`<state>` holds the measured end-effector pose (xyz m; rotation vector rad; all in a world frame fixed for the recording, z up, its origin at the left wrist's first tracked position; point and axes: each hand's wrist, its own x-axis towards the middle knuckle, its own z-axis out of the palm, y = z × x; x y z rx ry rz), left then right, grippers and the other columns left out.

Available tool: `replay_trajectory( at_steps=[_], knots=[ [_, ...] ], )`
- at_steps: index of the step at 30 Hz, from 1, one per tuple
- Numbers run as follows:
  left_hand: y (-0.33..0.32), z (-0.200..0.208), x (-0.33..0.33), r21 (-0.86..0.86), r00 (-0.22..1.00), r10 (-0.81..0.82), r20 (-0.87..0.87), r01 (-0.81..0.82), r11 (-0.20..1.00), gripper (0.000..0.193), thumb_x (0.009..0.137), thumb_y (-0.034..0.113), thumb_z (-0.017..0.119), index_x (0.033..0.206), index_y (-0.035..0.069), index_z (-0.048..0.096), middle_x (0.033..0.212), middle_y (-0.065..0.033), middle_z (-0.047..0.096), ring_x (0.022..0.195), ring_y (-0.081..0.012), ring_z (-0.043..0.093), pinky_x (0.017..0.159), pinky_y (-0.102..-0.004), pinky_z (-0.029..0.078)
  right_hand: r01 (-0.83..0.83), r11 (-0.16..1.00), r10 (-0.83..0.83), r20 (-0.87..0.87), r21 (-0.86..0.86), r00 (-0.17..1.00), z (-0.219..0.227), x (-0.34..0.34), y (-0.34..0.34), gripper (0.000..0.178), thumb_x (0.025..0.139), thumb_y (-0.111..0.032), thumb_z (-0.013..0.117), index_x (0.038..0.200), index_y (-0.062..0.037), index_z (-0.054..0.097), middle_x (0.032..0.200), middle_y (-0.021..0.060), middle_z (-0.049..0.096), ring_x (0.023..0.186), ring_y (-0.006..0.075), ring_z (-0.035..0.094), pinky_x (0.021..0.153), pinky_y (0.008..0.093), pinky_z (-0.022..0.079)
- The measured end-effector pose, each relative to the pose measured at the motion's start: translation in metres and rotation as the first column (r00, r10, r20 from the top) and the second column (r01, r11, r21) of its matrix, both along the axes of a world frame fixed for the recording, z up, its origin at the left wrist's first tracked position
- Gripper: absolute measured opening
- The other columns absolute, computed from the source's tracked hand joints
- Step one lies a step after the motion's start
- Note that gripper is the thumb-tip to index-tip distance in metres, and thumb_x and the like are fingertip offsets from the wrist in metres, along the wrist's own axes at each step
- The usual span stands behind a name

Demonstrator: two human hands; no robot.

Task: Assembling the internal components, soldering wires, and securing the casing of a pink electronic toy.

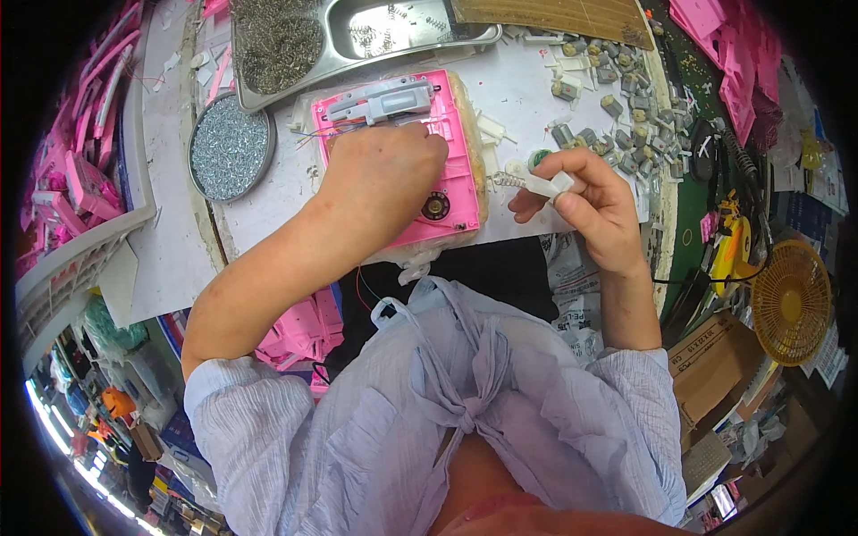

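Observation:
A pink plastic housing (460, 170) lies on a padded, plastic-wrapped block in front of me. A grey plastic mechanism (384, 101) with thin wires sits in its far part, and a small round speaker (436, 205) in its near right corner. My left hand (384, 170) is closed over the middle of the housing, its fingertips turned away from view; whatever they grip is hidden. To the right of the housing, my right hand (594, 201) pinches a white plastic part (547, 185) between thumb and fingers. A coil spring (509, 180) sticks out at that part's left end.
A round dish of small screws (231, 147) stands at left. Beyond the housing is a metal tray (335, 54) with springs in its compartments. Several small grey motors (617, 107) are scattered at right. Pink shells (85, 188) pile up at far left; a yellow fan (790, 302) is at far right.

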<state>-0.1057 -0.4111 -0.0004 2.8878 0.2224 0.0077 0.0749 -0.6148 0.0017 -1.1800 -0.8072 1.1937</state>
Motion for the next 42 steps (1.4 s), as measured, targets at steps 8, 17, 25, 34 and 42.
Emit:
replay_trajectory(
  at_steps=[8,17,25,34,42],
  knots=[
    [0.007,-0.019,-0.009,-0.033,0.97,-0.022,0.244,0.031,0.999,0.013,0.082,0.013,0.073,0.089,0.007,0.064,0.081,-0.0078,0.065,0.07,-0.0277,0.066,0.06,-0.0384,0.054,0.019,1.0,-0.018,0.207,0.001,0.978,0.0,-0.001,0.004,0.029,0.098,-0.01,0.063,0.123,0.003,0.057,0.107,0.0155,0.072,0.096,0.0197,0.07,0.087,0.0321,0.055],
    [-0.002,-0.029,-0.033,-0.676,0.771,0.51,0.381,-0.144,0.723,0.012,0.081,-0.001,0.073,0.091,0.002,0.069,0.076,-0.0039,0.062,0.058,-0.0118,0.053,0.052,-0.0267,0.041,-0.124,0.979,-0.103,0.922,0.16,0.373,0.001,-0.005,0.048,0.029,0.075,-0.011,0.08,0.103,-0.0097,0.073,0.102,0.0063,0.066,0.098,0.0297,0.058,0.085,0.0396,0.05],
    [-0.005,-0.033,-0.03,-0.662,0.708,0.516,0.482,-0.093,0.744,0.01,0.083,-0.004,0.072,0.091,0.001,0.071,0.079,-0.0038,0.063,0.059,-0.0093,0.05,0.052,-0.0246,0.038,-0.303,0.919,-0.104,0.896,0.253,0.432,-0.017,-0.002,0.073,0.034,0.071,-0.005,0.081,0.104,-0.0075,0.074,0.101,0.0075,0.066,0.095,0.029,0.058,0.082,0.038,0.049],
    [-0.01,-0.025,-0.028,-0.694,0.761,0.505,0.407,-0.102,0.713,0.014,0.079,-0.003,0.074,0.091,0.003,0.07,0.088,-0.0064,0.068,0.071,-0.0164,0.062,0.06,-0.0282,0.047,-0.218,0.95,-0.092,0.867,0.224,0.489,-0.039,-0.009,0.071,0.027,0.071,-0.007,0.081,0.097,-0.0079,0.075,0.106,0.005,0.068,0.098,0.0275,0.059,0.082,0.0389,0.05],
    [0.001,-0.023,-0.024,-0.257,0.882,-0.022,0.471,0.161,0.953,0.023,0.072,0.003,0.077,0.093,0.005,0.068,0.1,-0.0061,0.072,0.089,-0.0273,0.065,0.077,-0.0386,0.054,-0.289,0.95,0.013,0.906,0.121,0.424,-0.018,-0.008,0.07,0.022,0.074,-0.013,0.078,0.096,-0.0082,0.075,0.101,0.0039,0.068,0.105,0.0283,0.06,0.09,0.0401,0.051]
  ],
)
